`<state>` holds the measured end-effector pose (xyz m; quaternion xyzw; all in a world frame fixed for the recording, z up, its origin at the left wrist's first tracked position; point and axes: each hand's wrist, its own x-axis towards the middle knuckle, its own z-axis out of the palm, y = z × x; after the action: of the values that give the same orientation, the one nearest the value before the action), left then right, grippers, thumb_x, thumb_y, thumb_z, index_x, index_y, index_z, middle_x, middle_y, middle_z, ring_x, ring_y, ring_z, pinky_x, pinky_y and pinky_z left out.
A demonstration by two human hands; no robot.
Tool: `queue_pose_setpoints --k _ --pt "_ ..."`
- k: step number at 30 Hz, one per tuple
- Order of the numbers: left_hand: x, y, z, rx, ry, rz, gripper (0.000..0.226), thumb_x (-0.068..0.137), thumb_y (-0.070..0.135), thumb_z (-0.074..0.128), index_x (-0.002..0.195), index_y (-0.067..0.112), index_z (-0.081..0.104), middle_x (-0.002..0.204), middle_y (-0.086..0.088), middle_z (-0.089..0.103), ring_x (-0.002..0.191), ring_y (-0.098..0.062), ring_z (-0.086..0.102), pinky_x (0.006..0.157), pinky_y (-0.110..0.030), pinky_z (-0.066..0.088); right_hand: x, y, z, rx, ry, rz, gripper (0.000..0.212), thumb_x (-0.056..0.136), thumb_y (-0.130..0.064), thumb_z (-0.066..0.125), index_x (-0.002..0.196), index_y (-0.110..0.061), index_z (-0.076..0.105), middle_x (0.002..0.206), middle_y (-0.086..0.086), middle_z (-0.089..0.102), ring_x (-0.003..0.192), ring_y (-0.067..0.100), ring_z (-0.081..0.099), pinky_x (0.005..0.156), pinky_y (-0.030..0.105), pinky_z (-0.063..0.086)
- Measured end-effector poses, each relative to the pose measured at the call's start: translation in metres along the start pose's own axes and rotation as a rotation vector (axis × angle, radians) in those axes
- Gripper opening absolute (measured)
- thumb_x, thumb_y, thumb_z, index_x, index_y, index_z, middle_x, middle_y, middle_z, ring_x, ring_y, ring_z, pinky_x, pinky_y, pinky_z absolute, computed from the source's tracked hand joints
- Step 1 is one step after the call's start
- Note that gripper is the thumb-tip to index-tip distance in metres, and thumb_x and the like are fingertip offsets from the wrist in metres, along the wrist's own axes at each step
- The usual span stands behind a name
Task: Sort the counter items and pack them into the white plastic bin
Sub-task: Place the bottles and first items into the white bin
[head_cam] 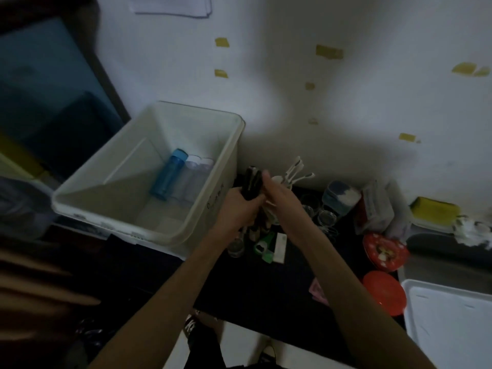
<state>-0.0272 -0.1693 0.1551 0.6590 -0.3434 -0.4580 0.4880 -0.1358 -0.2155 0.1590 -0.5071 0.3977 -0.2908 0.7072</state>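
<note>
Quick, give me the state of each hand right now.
Left hand: closed around a bundle of dark utensils.
Right hand: fingers extended against the white utensils; whether it grips them cannot be told.

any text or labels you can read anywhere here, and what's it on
Nothing is legible.
white plastic bin: dark marks on its outer wall, too blurred to read.
red-and-white packet: print too blurred to read.
papers on the wall: no readable text.
</note>
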Motion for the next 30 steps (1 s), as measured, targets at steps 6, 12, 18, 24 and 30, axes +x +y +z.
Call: queue_pose_setpoints --k 6,12,18,24,30 --pt "0.01 0.022 -0.063 0.127 -0.029 0.052 0.016 0.089 0.006 0.057 0.075 0.015 0.056 0.048 0.002 0.05 0.042 -0.011 0.049 0.042 -0.021 0.039 0.041 -0.02 0.062 -0.219 -0.115 -0.142 0.038 0.089 -0.049 0.064 0.109 -0.017 0.073 0.103 0.004 0.074 0.097 0.021 0.07 0.086 0.048 0.057" --pt "0.03 0.02 -0.146 -0.108 -0.206 0.011 0.023 0.095 0.008 0.057 0.076 0.015 0.047 0.049 0.005 0.036 0.039 -0.007 0.031 0.038 -0.02 0.024 0.093 -0.034 0.131 -0.066 -0.214 -0.122 0.04 0.102 -0.031 0.049 0.115 0.004 0.062 0.102 0.008 0.075 0.097 0.024 0.07 0.087 0.037 0.058" --pt "0.07 0.02 -0.232 -0.097 -0.121 0.019 0.005 0.096 0.007 0.054 0.092 0.01 0.054 0.053 -0.001 0.039 0.04 -0.006 0.035 0.038 -0.018 0.027 0.155 -0.03 0.22 0.019 -0.2 -0.015 0.027 0.091 -0.034 0.067 0.093 -0.008 0.07 0.099 0.016 0.074 0.095 0.025 0.071 0.09 0.038 0.054" --pt "0.099 0.005 -0.309 0.049 -0.219 -0.093 0.032 0.089 0.01 0.068 0.119 0.008 0.06 0.09 -0.015 0.063 0.069 -0.015 0.06 0.064 -0.029 0.052 0.203 -0.013 0.278 0.077 -0.026 0.057 0.024 0.097 -0.029 0.059 0.082 -0.012 0.064 0.073 0.007 0.07 0.069 0.021 0.069 0.079 0.042 0.06" --pt "0.126 -0.008 -0.352 0.355 -0.326 -0.265 0.03 0.089 0.011 0.069 0.114 -0.003 0.063 0.094 -0.017 0.069 0.072 -0.017 0.065 0.068 -0.023 0.057 0.232 0.014 0.276 -0.207 0.042 0.068 0.028 0.102 -0.023 0.05 0.077 -0.011 0.051 0.061 0.004 0.047 0.048 0.015 0.049 0.056 0.034 0.044"
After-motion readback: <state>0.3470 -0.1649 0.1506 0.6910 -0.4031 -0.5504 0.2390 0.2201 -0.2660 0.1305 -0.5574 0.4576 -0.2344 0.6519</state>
